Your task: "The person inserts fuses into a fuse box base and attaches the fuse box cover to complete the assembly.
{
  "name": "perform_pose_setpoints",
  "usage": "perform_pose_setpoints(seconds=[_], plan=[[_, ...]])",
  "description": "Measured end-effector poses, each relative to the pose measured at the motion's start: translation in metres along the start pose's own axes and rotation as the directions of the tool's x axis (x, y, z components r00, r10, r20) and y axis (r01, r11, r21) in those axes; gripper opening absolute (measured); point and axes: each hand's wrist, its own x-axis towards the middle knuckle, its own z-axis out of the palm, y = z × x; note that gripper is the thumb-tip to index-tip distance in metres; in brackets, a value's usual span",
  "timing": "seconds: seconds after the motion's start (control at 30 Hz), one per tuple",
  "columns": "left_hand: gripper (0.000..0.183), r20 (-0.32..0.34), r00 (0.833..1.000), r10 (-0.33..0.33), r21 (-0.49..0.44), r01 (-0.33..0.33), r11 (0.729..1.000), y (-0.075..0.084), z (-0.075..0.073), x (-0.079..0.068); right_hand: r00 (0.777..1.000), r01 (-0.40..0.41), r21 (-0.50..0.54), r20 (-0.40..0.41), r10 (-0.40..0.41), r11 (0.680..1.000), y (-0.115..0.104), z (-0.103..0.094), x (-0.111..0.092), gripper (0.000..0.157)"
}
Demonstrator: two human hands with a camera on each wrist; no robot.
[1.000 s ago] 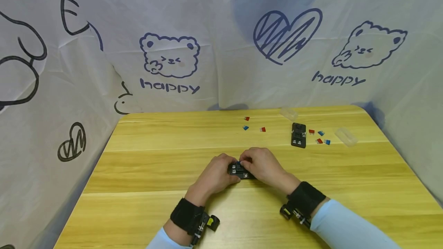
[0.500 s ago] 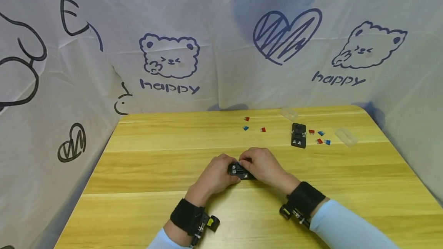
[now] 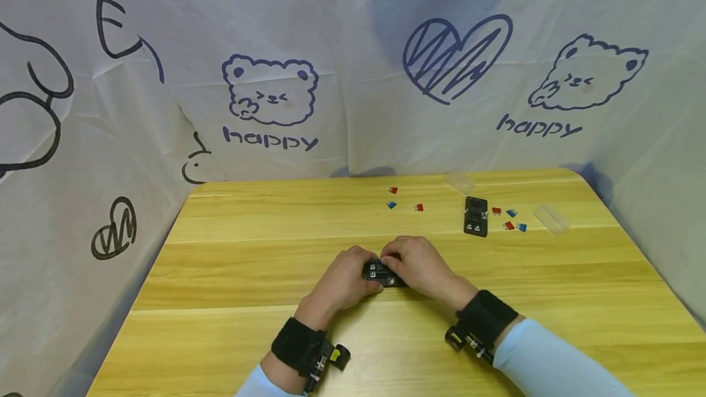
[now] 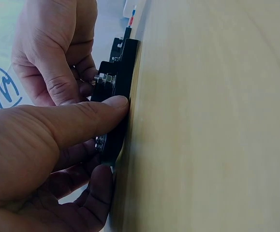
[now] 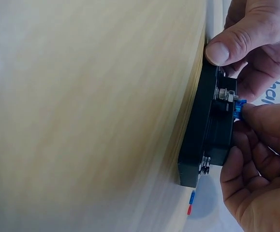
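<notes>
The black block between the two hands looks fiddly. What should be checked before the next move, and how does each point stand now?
1. Black block steadied: ok, the left hand grips one end.
2. Blue piece in hand: ok, the right hand has its fingertips on it, at the block's top.
3. Blue piece fully seated: cannot tell, fingers hide part of it.
4. Second black block out of the way: ok, it lies apart from both hands.
5. A hand free for one of the loose red pieces: not ok, both are busy at the block.
</notes>
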Motion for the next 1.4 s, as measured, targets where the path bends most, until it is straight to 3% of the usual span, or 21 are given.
perform_pose_setpoints(seconds=[0.73,1.4], plan=[[0.044,0.006,1.000,-0.004,-0.001,0.004,1.000,0.0006,0.0004,0.0003,1.000,-0.010,-0.011,0.023,0.010,1.000,0.0002,-0.0019,0.0002,0.007],[0.043,0.007,1.000,-0.018,-0.022,0.018,1.000,0.0003,-0.0006,-0.0002,0.992,0.120,-0.093,0.051,-0.116,0.988,-0.0005,-0.0044,0.0023,0.007]])
